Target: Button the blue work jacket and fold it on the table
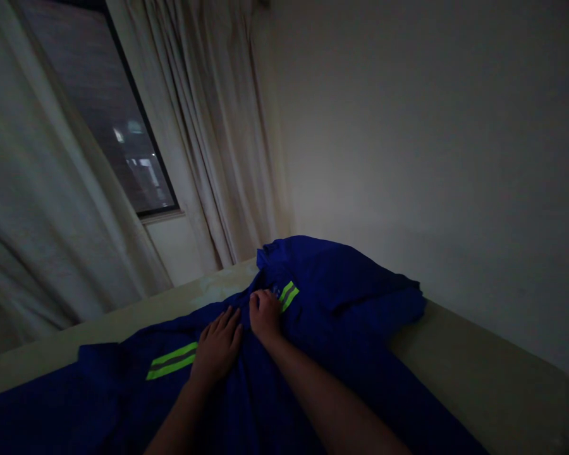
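Note:
A dark blue work jacket (341, 303) with lime-and-grey reflective strips lies spread out, its cloth creased around both hands. My left hand (218, 344) rests flat on its front, fingers stretched out, beside the left reflective strip (173, 361). Just to the right, my right hand (265, 313) is closed on the jacket near its middle, with curled fingers. It partly covers the other reflective strip (289, 294). The fingertips of that hand are hidden, as is the fold of cloth under them.
Beneath the jacket is a pale yellowish flat surface (478, 366), with its far edge along the wall (431, 158). Light curtains (213, 133) hang at the back left around a dark window (109, 95). The room is dim.

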Demonstrator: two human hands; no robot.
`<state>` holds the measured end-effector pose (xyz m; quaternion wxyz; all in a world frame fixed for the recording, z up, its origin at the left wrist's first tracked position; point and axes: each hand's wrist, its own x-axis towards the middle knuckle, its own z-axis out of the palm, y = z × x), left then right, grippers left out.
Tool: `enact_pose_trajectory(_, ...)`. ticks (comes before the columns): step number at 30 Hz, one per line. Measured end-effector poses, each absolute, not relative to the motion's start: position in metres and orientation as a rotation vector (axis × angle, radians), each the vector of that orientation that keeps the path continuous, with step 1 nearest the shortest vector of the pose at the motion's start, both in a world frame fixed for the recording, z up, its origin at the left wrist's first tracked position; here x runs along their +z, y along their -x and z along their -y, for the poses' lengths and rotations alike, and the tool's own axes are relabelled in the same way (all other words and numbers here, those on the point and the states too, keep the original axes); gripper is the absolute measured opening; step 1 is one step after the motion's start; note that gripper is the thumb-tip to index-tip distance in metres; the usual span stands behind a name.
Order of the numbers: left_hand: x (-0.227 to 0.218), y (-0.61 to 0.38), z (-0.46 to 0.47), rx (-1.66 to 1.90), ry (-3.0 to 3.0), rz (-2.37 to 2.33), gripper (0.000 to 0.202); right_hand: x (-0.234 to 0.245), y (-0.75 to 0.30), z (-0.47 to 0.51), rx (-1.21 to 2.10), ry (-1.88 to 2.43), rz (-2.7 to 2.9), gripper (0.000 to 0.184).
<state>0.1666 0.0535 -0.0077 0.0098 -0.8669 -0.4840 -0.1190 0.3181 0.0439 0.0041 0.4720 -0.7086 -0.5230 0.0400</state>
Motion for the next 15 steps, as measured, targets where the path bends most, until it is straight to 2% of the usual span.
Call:
enact_pose_trajectory(5, -0.003, -0.158, -0.056, -0.414, 2.786, 1.493, 0.057, 0.03, -0.34, -0.025, 0.061, 1.596, 1.216, 0.03)
enact_pose_trajectory(8, -0.002, -0.159, -0.057, -0.412, 2.779, 1.516, 0.059, 0.065, -0.405, 0.006, -0.142, 1.602, 1.151, 0.027)
enact_pose_trajectory(10, -0.002, -0.162, -0.054, -0.437, 2.763, 1.516, 0.059, 0.085, -0.47, 0.036, -0.231, 1.663, 1.05, 0.036)
enact_pose_trajectory(12, 0.0, -0.163, -0.052, -0.475, 2.758, 1.516, 0.058, 0.094, -0.542, 0.07, -0.308, 1.771, 0.932, 0.047)
enact_pose_trajectory(15, 0.002, -0.165, -0.051, -0.524, 2.755, 1.536, 0.057, 0.082, -0.637, 0.114, -0.333, 2.238, 0.629, 0.057)
